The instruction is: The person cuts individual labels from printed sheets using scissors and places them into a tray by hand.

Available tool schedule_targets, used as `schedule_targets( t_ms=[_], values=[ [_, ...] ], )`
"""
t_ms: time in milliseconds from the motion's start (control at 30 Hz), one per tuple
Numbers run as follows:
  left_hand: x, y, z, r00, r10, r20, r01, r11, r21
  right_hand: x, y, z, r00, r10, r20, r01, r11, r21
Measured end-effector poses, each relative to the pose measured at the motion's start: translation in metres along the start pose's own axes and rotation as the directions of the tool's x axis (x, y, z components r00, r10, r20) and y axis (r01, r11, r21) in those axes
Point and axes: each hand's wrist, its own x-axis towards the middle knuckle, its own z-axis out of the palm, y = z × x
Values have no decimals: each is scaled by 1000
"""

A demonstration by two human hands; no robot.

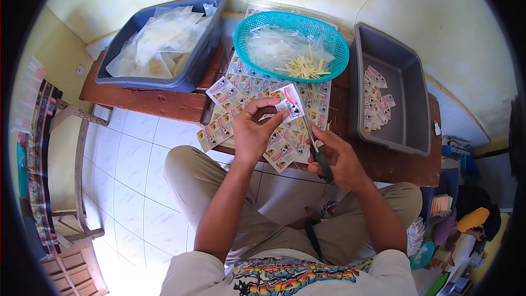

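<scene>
My left hand [257, 129] pinches a small printed label [290, 104] between thumb and fingers, above the low wooden table. Dark-handled scissors [323, 165] are gripped in my right hand [342, 159], their blades pointing up to the label's right edge. Whether the blades touch the paper I cannot tell. Beneath my hands lie printed label sheets [246, 85], with a few cut pieces such as a loose label strip [215, 132] near the front left.
A blue-grey tub [186, 83] of translucent plastic bags stands left. Behind my hands, a turquoise basket [241, 49] holds clear bags and yellowish paper strips [309, 68]. At right, a grey tray [405, 104] contains cut labels [377, 98]. Another person [474, 222] is at far lower right.
</scene>
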Motion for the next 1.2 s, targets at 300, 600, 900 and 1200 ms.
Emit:
schedule_targets(
  t_ms=[300, 600, 900, 1200],
  values=[
    [1, -6, -3, 999, -9, 42, 9, 1000, 5, 1, 0, 1, 1000, 14, -13, -14, 1000, -21],
    [-1, -4, -1, 999, -14, 48, 14, 1000, -2, 2, 1, 0, 1000, -3, 1, 3, 1000, -21],
    [-2, 0, 1, 998, -28, 53, 27, 999, 31, 2, -1, 1, 1000, 4, -10, -4, 999, -41],
    [-2, -1, 2, 998, -37, 49, 36, 999, 29, 2, 3, 2, 1000, -3, -25, 2, 999, -34]
  ],
)
